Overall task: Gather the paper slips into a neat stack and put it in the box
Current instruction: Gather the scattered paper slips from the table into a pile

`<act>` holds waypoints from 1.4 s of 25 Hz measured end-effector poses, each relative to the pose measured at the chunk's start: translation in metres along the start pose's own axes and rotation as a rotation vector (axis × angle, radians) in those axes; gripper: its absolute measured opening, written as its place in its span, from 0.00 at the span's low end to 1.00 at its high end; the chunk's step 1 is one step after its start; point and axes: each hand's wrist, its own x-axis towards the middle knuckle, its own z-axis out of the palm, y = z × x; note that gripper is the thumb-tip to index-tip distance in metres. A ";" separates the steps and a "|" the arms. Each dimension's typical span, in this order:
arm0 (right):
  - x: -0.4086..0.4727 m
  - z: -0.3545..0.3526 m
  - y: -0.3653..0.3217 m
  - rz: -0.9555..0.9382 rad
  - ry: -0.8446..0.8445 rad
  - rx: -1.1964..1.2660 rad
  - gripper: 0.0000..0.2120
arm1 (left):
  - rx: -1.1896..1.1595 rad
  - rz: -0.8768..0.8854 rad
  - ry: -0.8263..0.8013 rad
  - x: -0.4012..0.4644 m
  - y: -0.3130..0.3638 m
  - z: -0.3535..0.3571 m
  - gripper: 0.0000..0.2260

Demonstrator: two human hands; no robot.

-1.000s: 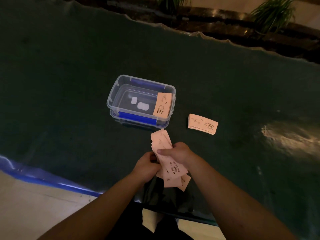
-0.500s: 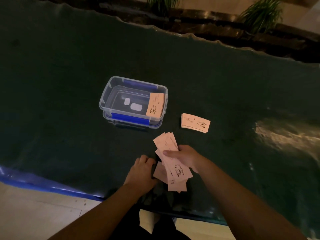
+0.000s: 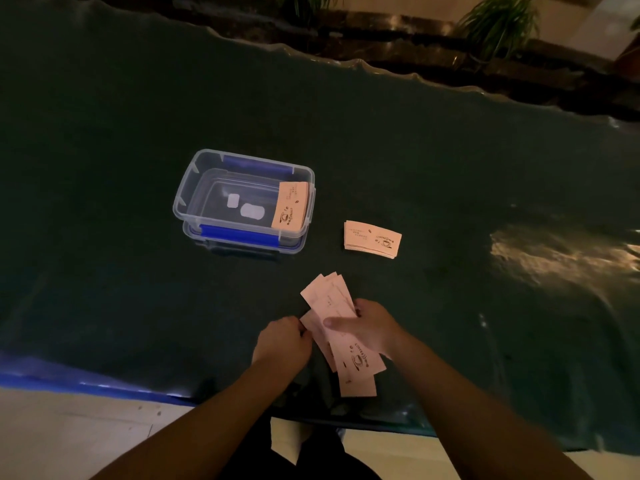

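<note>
My right hand point(image 3: 372, 327) grips a fanned bunch of pink paper slips point(image 3: 332, 306) low over the dark green table cover, thumb across the top. My left hand point(image 3: 282, 341) sits at the bunch's left edge, fingers pinching a lower slip. A clear plastic box point(image 3: 188, 195) with blue clips stands beyond, and one stack of slips point(image 3: 290, 209) leans against its right inner wall. Another neat stack of slips point(image 3: 372, 235) lies on the cover to the right of the box.
The table's near edge point(image 3: 104, 386) with a blue rim runs just under my wrists, with pale floor below. Potted plants point(image 3: 498, 26) and a dark ledge stand past the far edge. A glare patch point(image 3: 554, 251) shines on the cover at right.
My hands came down from mid-air toward the table. The left hand went from under the bunch to its left edge, and the fan spread a little wider.
</note>
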 end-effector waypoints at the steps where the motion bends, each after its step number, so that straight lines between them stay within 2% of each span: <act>1: -0.001 0.003 0.003 -0.011 0.022 0.008 0.31 | -0.122 -0.051 -0.027 -0.001 0.003 0.005 0.11; 4: -0.003 0.014 0.005 -0.013 0.051 0.052 0.30 | -0.481 -0.217 -0.056 -0.006 0.014 0.011 0.14; 7: -0.004 0.024 0.000 0.008 0.043 0.069 0.34 | -0.718 -0.277 -0.109 -0.008 0.023 0.010 0.11; 10: -0.002 0.030 -0.004 0.059 0.090 0.038 0.38 | -0.822 -0.279 -0.145 -0.007 0.025 0.011 0.14; 13: 0.001 0.031 -0.008 0.076 0.089 0.080 0.35 | -0.856 -0.292 -0.184 -0.004 0.024 0.013 0.18; 16: 0.000 0.030 -0.012 0.075 0.035 0.236 0.30 | -0.925 -0.285 -0.252 0.003 0.024 0.011 0.18; 20: -0.009 0.024 -0.022 0.087 -0.034 0.363 0.24 | -0.941 -0.216 -0.284 0.011 0.033 -0.003 0.18; 23: -0.011 0.022 -0.024 -0.021 -0.001 0.475 0.20 | -0.885 -0.105 -0.263 0.015 0.042 -0.015 0.19; 29: -0.008 0.011 -0.018 -0.366 0.195 0.561 0.29 | -0.799 0.297 -0.171 0.022 0.052 -0.031 0.28; 32: -0.007 0.011 -0.014 -0.453 0.208 0.472 0.28 | -0.750 0.365 -0.152 0.028 0.050 -0.028 0.30; 35: -0.005 0.013 -0.008 -0.453 0.189 0.452 0.26 | -0.729 0.365 -0.176 0.036 0.046 -0.021 0.32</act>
